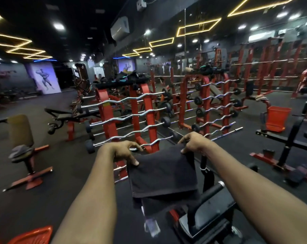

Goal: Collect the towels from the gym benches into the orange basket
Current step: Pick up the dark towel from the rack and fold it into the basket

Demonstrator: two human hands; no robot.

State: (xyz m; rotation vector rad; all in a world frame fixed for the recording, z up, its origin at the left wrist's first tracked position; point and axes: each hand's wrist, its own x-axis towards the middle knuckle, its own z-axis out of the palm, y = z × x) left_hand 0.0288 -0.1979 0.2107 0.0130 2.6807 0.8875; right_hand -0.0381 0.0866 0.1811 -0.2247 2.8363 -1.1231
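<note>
A dark grey towel [162, 175] hangs folded in front of me, held up by its top edge. My left hand [124, 152] pinches its top left corner and my right hand [193, 142] pinches its top right corner. Below the towel is a black bench [202, 221] with a padded roller. The orange basket [277, 118] stands on the floor far to the right, beside a black bench frame. Another orange basket rim [32, 235] shows at the bottom left edge. A grey cloth [19, 152] lies on the seat of a small bench at the left.
A red rack of curl bars [131, 118] stands straight ahead, doubled in a wall mirror. A black adjustable bench [68, 117] sits left of it. Red and black bench frames [290, 155] fill the right side. Dark rubber floor [64, 164] lies open between the left bench and me.
</note>
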